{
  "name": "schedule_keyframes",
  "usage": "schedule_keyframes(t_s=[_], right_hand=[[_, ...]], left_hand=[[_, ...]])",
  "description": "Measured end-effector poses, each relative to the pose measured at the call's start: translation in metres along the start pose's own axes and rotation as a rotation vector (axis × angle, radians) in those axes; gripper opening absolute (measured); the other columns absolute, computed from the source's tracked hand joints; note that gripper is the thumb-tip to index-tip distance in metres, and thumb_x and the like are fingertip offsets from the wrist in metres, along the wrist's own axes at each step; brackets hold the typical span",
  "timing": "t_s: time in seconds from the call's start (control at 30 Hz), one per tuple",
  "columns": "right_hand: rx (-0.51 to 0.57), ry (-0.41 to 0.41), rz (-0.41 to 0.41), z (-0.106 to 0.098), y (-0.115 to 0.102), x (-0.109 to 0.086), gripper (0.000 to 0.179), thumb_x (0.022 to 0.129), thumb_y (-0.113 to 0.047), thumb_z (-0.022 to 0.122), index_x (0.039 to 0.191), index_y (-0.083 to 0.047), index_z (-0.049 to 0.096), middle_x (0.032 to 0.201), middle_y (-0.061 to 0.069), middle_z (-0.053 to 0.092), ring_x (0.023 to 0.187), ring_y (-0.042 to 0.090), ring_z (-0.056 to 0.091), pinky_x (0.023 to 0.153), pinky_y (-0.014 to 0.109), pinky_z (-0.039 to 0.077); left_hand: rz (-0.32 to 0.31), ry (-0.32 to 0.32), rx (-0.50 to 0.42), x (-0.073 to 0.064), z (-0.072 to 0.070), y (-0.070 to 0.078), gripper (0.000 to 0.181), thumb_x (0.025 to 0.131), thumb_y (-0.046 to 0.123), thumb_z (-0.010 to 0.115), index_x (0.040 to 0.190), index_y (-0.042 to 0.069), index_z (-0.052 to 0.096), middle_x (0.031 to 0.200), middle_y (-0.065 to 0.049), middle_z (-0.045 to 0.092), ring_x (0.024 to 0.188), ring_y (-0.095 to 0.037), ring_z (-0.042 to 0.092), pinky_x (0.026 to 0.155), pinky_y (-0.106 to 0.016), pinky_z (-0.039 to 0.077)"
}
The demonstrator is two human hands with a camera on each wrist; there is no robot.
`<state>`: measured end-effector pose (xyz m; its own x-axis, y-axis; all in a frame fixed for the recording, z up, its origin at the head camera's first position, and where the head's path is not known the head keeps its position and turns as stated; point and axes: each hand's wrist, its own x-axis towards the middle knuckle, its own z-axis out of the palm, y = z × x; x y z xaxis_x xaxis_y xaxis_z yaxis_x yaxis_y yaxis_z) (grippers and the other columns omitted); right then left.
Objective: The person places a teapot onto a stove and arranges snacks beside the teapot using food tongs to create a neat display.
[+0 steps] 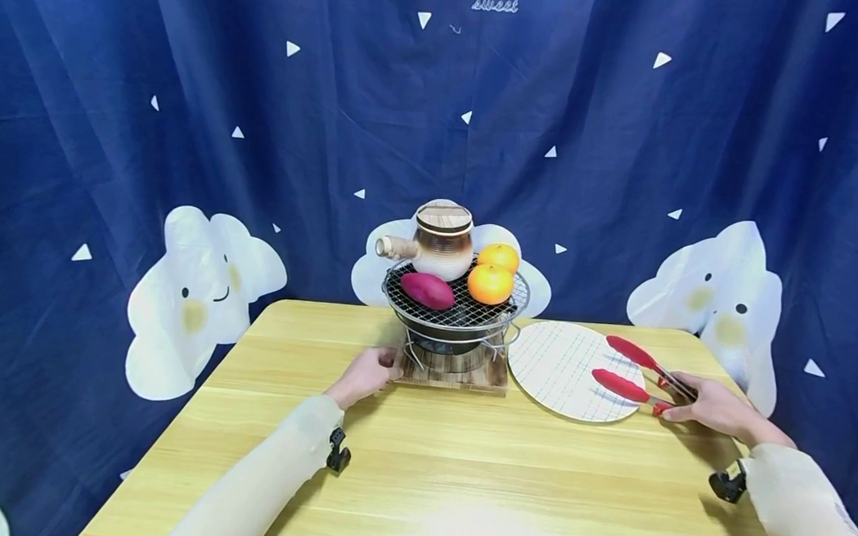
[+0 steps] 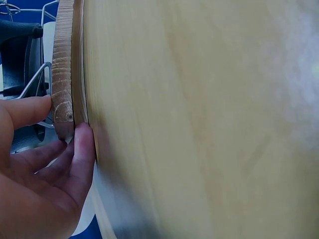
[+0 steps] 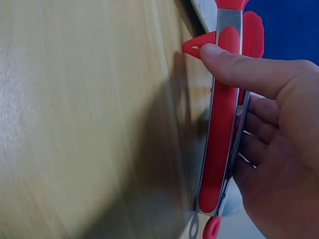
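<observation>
At the left corner of a wooden base board (image 1: 487, 380), my left hand (image 1: 363, 377) grips the edge. In the left wrist view the thumb (image 2: 32, 110) lies on the board's upper side, and the other fingers are at its side and underside. On the board stands a round tabletop grill (image 1: 463, 313). My right hand (image 1: 723, 411) holds red-and-steel tongs (image 1: 619, 385) by their handles; the thumb (image 3: 239, 67) presses one arm. The tongs' two red heads stand apart over a round white checked placemat (image 1: 555, 372).
On the grill rack are a purple sweet potato (image 1: 427, 291), a front orange (image 1: 490, 285), a rear orange (image 1: 499, 257) and a side-handled clay pot (image 1: 440, 256) with a wooden lid. The light wood table (image 1: 417, 456) ends before a blue curtain (image 1: 382, 76).
</observation>
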<state>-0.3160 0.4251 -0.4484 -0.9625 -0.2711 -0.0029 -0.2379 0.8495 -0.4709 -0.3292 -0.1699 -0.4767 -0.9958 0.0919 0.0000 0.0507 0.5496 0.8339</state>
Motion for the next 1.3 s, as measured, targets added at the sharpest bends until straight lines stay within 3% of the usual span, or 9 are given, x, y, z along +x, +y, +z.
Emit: schedule_keyframes(t_s=[0.6,1.0,1.17,1.3], right_hand=[[0.051,-0.03,0.023,0.004,0.002,0.005,0.104,0.079,-0.036,0.083,0.149,0.017,0.027,0.144,0.047,0.035,0.13,0.06,0.037,0.101,0.072,0.033],[0.028,-0.016,0.018,0.003,0.004,0.002,0.102,0.081,-0.035,0.082,0.148,0.018,0.027,0.143,0.047,0.036,0.129,0.061,0.038,0.1,0.072,0.035],[-0.002,-0.002,0.026,-0.003,-0.008,-0.004,0.101,0.081,-0.039,0.081,0.149,0.016,0.03,0.145,0.044,0.036,0.13,0.059,0.039,0.099,0.07,0.037],[-0.013,0.004,-0.002,-0.011,-0.029,-0.005,0.099,0.082,-0.042,0.08,0.151,0.011,0.032,0.148,0.042,0.036,0.131,0.057,0.039,0.098,0.071,0.037]], left_hand=[[0.005,0.0,0.006,-0.002,0.0,0.003,0.056,0.088,0.011,0.07,0.141,-0.001,0.054,0.126,-0.022,0.066,0.07,-0.019,0.065,0.06,-0.031,0.056],[-0.008,-0.01,-0.029,-0.001,0.004,0.005,0.054,0.088,0.009,0.07,0.139,-0.002,0.055,0.119,-0.019,0.069,0.068,-0.018,0.063,0.059,-0.03,0.055],[0.006,-0.023,-0.011,-0.002,0.003,0.003,0.057,0.088,0.008,0.069,0.141,-0.004,0.053,0.119,-0.02,0.068,0.067,-0.018,0.063,0.058,-0.03,0.055],[0.025,-0.024,0.035,-0.005,-0.001,0.003,0.052,0.091,0.01,0.067,0.14,-0.002,0.055,0.122,-0.021,0.067,0.068,-0.018,0.065,0.058,-0.031,0.055]])
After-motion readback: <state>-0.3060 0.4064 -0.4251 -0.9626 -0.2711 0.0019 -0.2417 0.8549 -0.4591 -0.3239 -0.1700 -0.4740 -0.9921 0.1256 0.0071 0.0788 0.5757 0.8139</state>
